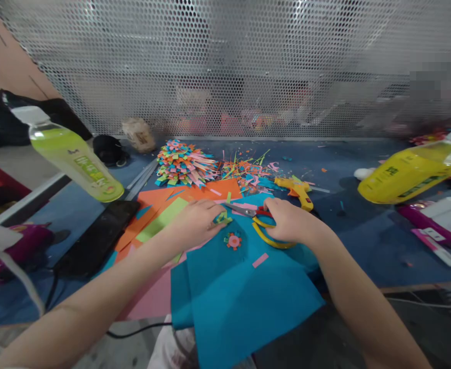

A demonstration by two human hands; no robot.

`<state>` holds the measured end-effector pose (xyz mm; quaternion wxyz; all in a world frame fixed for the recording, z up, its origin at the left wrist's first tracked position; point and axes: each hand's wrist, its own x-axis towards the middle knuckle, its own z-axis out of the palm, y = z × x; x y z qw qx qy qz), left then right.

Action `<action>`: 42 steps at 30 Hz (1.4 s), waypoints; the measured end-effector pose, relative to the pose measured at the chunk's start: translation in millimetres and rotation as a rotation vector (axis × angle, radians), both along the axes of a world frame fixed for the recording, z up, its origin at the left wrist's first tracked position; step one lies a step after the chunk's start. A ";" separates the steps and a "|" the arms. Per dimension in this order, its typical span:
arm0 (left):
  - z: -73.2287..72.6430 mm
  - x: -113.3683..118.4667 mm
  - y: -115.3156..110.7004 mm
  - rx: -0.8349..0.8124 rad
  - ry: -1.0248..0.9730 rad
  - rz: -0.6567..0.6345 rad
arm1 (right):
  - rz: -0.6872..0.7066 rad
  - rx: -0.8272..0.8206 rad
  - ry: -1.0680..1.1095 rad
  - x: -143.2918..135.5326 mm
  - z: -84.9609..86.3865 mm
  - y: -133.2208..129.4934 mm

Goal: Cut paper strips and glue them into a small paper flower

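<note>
My right hand (289,220) is closed around scissors (268,230) with red and yellow handles, their blades pointing left. The fingers of my left hand (198,220) are closed on a small green paper piece (222,218) near the blade tips. A small paper flower (233,241), pink and orange in the middle with a teal fringe, lies just below on a blue paper sheet (244,302). To its lower right is a pink paper strip (260,260). Orange sheets (148,202) and a light green sheet (164,220) lie under and beside my left forearm.
Behind the sheets sit a pile of fringed paper pieces (185,164) and paper scraps (248,171). A yellow glue gun (296,190) lies right of them. Bottles, one green (77,159) and one yellow (410,169), stand on either side. A black phone-like slab (97,238) lies left.
</note>
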<state>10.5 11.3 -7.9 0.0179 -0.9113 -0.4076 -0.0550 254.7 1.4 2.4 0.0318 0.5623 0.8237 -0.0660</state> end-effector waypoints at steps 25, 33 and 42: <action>-8.1 0.7 -8.1 -0.096 -0.249 0.160 | -0.087 0.017 0.056 -5.8 1.4 -1.3; -13.9 -4.7 2.7 -0.554 -1.148 0.341 | -0.173 0.169 0.577 -1.1 0.0 5.2; -10.3 11.9 -0.8 -0.693 -1.512 0.417 | 0.001 -0.069 1.190 -25.6 -15.6 5.8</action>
